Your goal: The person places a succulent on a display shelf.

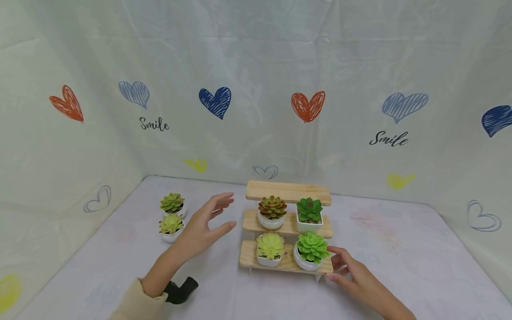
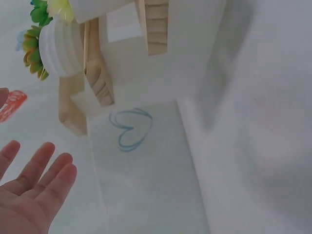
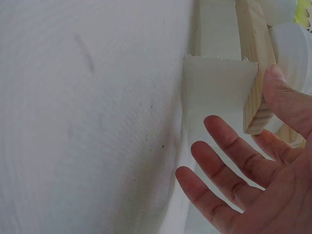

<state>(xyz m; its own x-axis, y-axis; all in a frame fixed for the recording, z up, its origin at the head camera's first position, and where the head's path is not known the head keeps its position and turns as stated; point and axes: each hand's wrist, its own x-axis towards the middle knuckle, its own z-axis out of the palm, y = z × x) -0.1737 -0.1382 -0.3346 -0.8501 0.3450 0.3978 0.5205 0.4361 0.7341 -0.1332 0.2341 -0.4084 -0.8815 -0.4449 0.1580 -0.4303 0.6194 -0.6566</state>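
A three-tier wooden plant stand (image 1: pixel 290 226) holds several potted succulents. On its lowest tier sit a pale green succulent (image 1: pixel 270 246) and a bright green one (image 1: pixel 313 247); the middle tier carries a reddish-green succulent (image 1: pixel 272 207) and a dark green one (image 1: pixel 310 210). My right hand (image 1: pixel 350 273) has its thumb and index finger at opposite edges of the lowest board's right end, the other fingers spread apart in the right wrist view. Left of the stand, my left hand (image 1: pixel 204 229) hovers with fingers extended and thumb apart, holding nothing.
Two more succulents in white pots, one behind (image 1: pixel 172 203) and one in front (image 1: pixel 171 224), stand left of my left hand. A black curved object (image 1: pixel 182 291) shows beside the left sleeve. White curtain walls (image 1: pixel 256 58) with printed hearts enclose the table (image 1: pixel 224 284).
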